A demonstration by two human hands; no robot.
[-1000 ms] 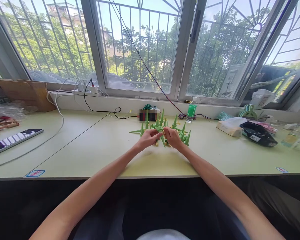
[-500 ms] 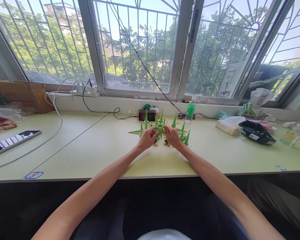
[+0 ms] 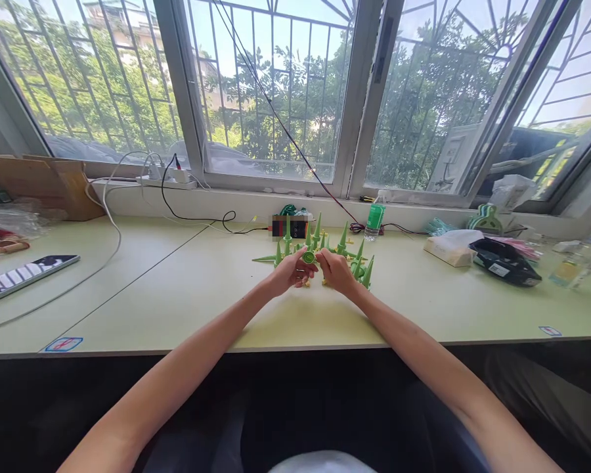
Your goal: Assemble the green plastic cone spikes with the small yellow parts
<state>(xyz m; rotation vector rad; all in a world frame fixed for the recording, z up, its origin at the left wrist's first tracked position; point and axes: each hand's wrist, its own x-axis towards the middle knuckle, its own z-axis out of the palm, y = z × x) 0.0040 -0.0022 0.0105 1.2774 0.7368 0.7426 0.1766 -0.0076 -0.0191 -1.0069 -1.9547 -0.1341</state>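
Observation:
A heap of green cone-shaped plastic spikes (image 3: 342,246) with small yellow bits lies on the pale green table (image 3: 201,289) in front of me. My left hand (image 3: 289,272) and my right hand (image 3: 335,272) meet just before the heap. Both pinch one green spike piece (image 3: 308,257), its round open end turned toward me. The fingers of both hands are curled around it.
A phone (image 3: 24,276) and white cables lie at the left, with a cardboard box (image 3: 49,184) behind. A green bottle (image 3: 375,222) stands on the sill. A black pouch (image 3: 505,263), a white packet (image 3: 453,248) and small bottles sit at the right.
The green piece between my hands has been turned, so its round open end now faces me. Both hands stayed in place before the heap.

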